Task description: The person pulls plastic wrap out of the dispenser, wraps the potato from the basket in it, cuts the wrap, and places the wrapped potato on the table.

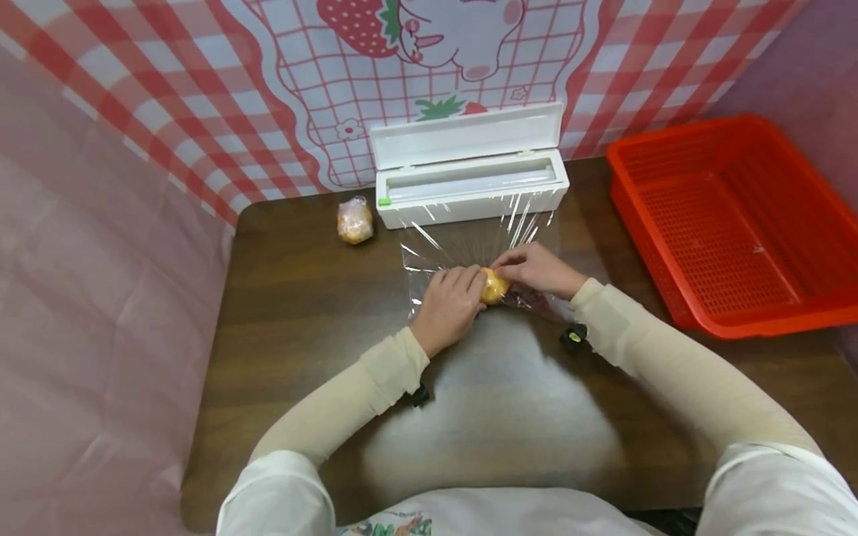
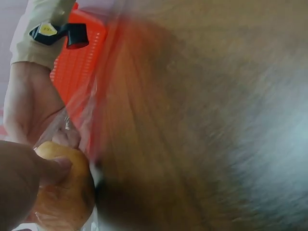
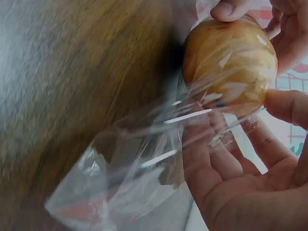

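A round yellow-orange fruit (image 1: 494,286) lies at the middle of the table, partly covered by clear cling film (image 1: 429,260). My left hand (image 1: 450,307) grips it from the left, the thumb pressing on its skin in the left wrist view. On its other side, my right hand (image 1: 536,269) holds the film against the fruit (image 3: 231,65), thumb at its edge and fingers curled beneath. A loose flap of film (image 3: 139,178) trails off beside that hand. The sheet stretches back to a white film dispenser (image 1: 469,208) with its lid raised.
A wrapped fruit (image 1: 354,221) stands left of the dispenser. To the right is a red plastic basket (image 1: 653,257) with mesh sides. A red-and-white checked cloth (image 1: 201,82) hangs behind the wooden table (image 1: 288,298), and pink cloth (image 1: 100,313) hangs at the left.
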Available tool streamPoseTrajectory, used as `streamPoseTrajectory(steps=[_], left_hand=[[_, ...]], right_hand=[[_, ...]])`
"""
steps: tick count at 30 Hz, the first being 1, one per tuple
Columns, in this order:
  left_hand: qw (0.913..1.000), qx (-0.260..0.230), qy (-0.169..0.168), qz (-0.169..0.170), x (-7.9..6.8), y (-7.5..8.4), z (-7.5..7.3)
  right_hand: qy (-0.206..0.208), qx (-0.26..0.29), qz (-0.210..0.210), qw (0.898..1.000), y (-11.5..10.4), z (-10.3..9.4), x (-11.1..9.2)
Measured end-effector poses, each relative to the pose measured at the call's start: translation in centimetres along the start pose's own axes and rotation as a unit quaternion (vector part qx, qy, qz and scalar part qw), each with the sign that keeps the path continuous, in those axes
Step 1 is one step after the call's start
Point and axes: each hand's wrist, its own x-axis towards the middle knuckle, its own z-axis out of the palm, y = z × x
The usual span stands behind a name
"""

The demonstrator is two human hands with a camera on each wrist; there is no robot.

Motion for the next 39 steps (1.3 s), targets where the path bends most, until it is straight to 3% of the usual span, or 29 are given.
streamPoseTrajectory(steps=[7,12,15,17,19,22,25,27,34,36,39], left_hand=[[0.998,-0.034,-0.051,-0.017,1.2,-1.2,-0.4],[0.994,-0.071,-0.08,-0.026,1.6,-1.8,-0.6],[0.9922,-0.081,-0.09,-0.03,1.8,-2.0,-0.7],[0.9908,-0.086,-0.098,-0.035,2.1,-2.1,-0.8],[0.9894,-0.088,-0.108,-0.039,2.4,-2.4,-0.8],[0.9865,-0.099,-0.123,-0.043,3.0,-2.9,-1.0],[0.9829,-0.114,-0.137,-0.044,3.4,-3.5,-1.0],[0.9801,-0.123,-0.149,-0.046,3.6,-3.8,-1.0],[0.9648,-0.161,-0.196,-0.067,4.2,-4.2,-0.2],[0.9585,-0.176,-0.209,-0.081,4.4,-4.4,0.1],[0.9496,-0.19,-0.226,-0.105,4.7,-4.7,0.2]], right_hand=[[-0.08,0.003,0.035,0.996,0.0,-2.7,0.4],[-0.117,-0.036,0.012,0.992,-0.2,-5.7,0.0],[-0.08,-0.08,-0.014,0.994,-0.6,-6.5,-0.5],[-0.008,-0.127,-0.055,0.99,-1.1,-6.1,-1.1],[0.079,-0.183,-0.113,0.973,-1.8,-5.0,-1.9],[0.17,-0.267,-0.213,0.924,-2.7,-2.4,-3.0],[0.173,-0.334,-0.27,0.886,-2.9,0.5,-3.3],[0.159,-0.367,-0.277,0.874,-2.6,2.0,-3.0],[0.142,-0.42,-0.242,0.863,-0.9,3.2,-1.0],[0.138,-0.424,-0.23,0.865,-0.8,3.1,-0.6],[0.129,-0.411,-0.212,0.877,-0.9,2.8,0.0]])
